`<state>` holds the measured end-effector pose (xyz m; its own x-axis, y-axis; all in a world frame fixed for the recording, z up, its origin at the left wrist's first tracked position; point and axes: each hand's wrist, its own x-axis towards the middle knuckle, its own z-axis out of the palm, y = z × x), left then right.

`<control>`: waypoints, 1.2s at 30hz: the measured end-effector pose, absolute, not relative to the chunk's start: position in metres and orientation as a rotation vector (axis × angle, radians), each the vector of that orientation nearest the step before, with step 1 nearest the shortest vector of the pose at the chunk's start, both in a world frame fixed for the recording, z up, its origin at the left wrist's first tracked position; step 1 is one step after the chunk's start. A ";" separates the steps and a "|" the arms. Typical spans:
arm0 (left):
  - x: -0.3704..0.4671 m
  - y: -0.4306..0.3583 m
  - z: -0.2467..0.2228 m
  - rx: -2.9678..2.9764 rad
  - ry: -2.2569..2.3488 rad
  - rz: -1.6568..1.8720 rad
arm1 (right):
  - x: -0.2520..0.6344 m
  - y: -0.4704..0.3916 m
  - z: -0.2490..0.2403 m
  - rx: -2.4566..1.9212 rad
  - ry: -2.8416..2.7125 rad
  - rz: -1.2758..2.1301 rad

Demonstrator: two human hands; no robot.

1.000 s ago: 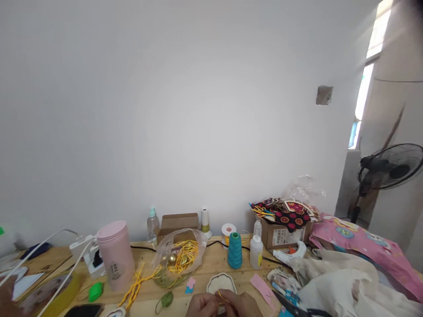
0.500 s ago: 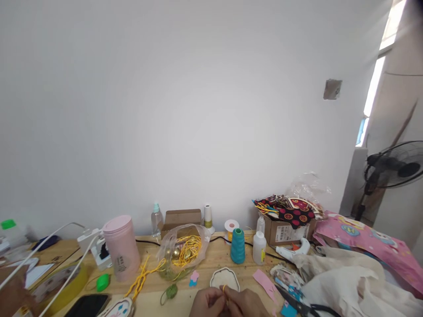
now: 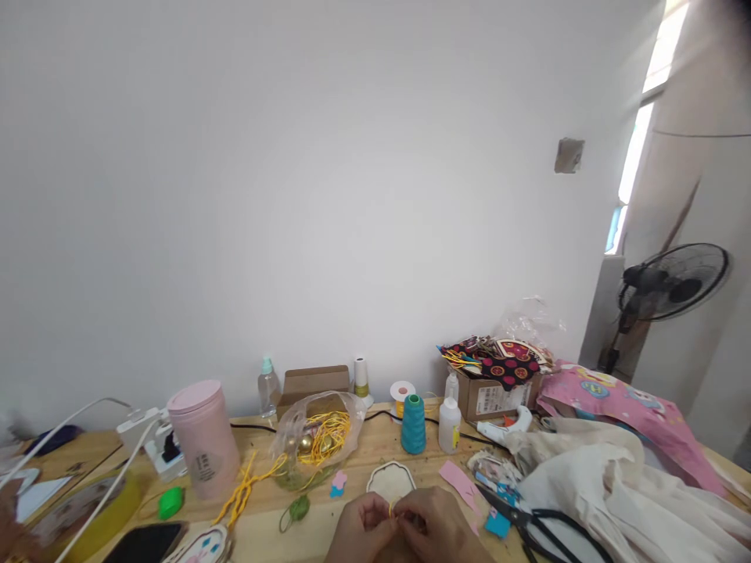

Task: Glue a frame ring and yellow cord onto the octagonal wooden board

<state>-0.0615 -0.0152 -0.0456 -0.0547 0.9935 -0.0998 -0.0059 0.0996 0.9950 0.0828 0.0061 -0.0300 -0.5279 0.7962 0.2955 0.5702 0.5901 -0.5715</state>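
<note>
My left hand (image 3: 362,528) and my right hand (image 3: 437,525) meet at the table's front, fingertips pinched together on a thin yellow cord (image 3: 390,508). Only a short bit of the cord shows between the fingers; the rest is hidden by them. Just beyond my fingertips lies a cream scalloped piece (image 3: 389,478) with a raised pale rim, its near edge covered by my hands. Left of my hands are a small pink and blue flower cutout (image 3: 339,483) and a little ball of green thread (image 3: 300,507). Pink fabric strip (image 3: 461,485) lies right of them.
Black-handled scissors (image 3: 537,520) and white cloth (image 3: 634,485) lie at right. A teal thread cone (image 3: 414,426) and a white bottle (image 3: 450,426) stand behind. Left are a plastic bag of yellow cords (image 3: 322,438), pink tumbler (image 3: 205,438), phone (image 3: 146,543) and tape roll (image 3: 88,520).
The camera view has turned slightly right and down, so table things sit a little further left and the scissors show more. Both hands remain pinched on the yellow cord, slightly higher in view.
</note>
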 end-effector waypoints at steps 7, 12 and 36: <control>-0.064 -0.013 -0.047 1.187 1.339 1.188 | 0.082 0.007 -0.029 -1.034 -2.254 0.519; -0.066 -0.013 -0.049 1.175 1.386 1.235 | 0.080 0.010 -0.030 -0.965 -2.219 0.460; -0.064 -0.011 -0.048 1.032 1.268 1.217 | 0.077 0.023 -0.047 -1.179 -2.271 0.263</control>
